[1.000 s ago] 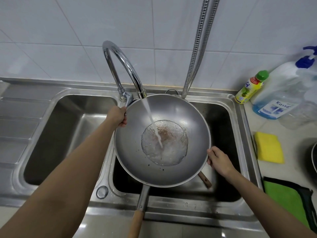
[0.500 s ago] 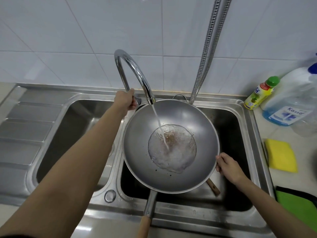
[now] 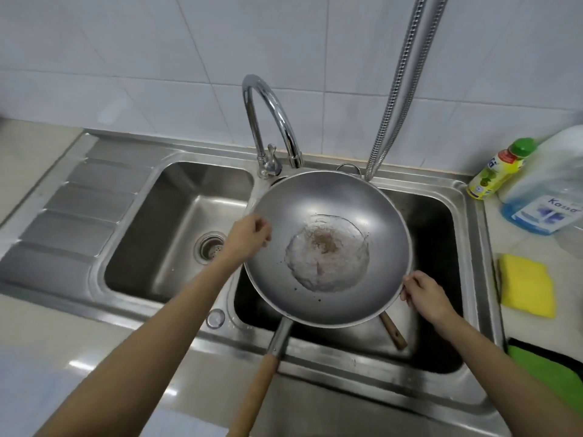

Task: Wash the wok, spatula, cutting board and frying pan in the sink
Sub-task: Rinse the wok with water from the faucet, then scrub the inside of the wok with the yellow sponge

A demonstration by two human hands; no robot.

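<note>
The wok sits over the right basin of the double sink, a shallow pool of cloudy water with brown residue in its bottom. The right hand makes the grip on the wok's near right rim, its fingers curled round the edge. The left hand is at the left rim opposite that grip, fingers loosely curled; whether it holds the rim I cannot tell. The wok's wooden handle points toward the person, left of the grip. A brown wooden handle shows just below the grip, under the wok. The chrome faucet arches beyond the wok. On the desk right of the grip lies a yellow sponge.
</note>
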